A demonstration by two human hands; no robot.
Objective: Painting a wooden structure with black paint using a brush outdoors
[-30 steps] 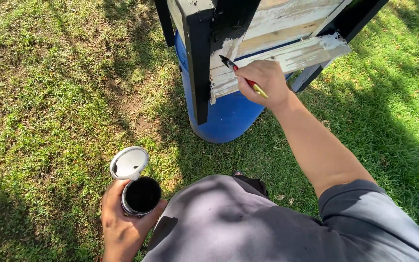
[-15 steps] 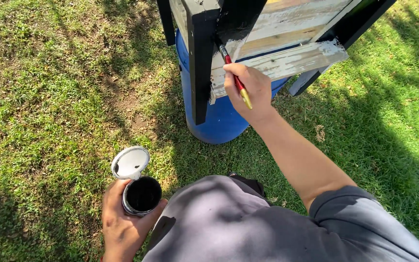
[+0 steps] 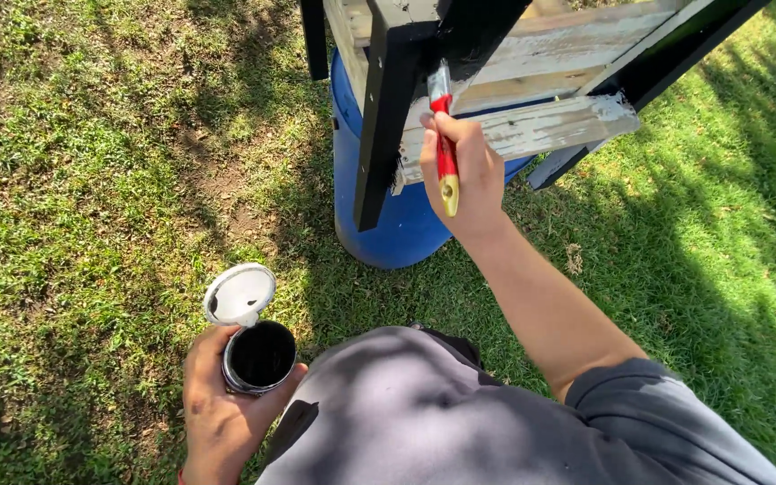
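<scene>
Gripping a red-handled paintbrush (image 3: 445,148) in a closed right hand (image 3: 462,175), a person dabs black paint on a weathered wooden frame (image 3: 532,99) propped atop a blue plastic barrel (image 3: 388,224). Brush sits just in front of the barrel, bristles against a black upright. Light, stiff tool, likely best held mid-handle. Left hand (image 3: 222,409), well below the barrel, wraps a small round metal paint can (image 3: 260,359), its white lid (image 3: 239,295) tipped open; wet contents prob. spill-prone. Rough grass (image 3: 92,180) all round.
</scene>
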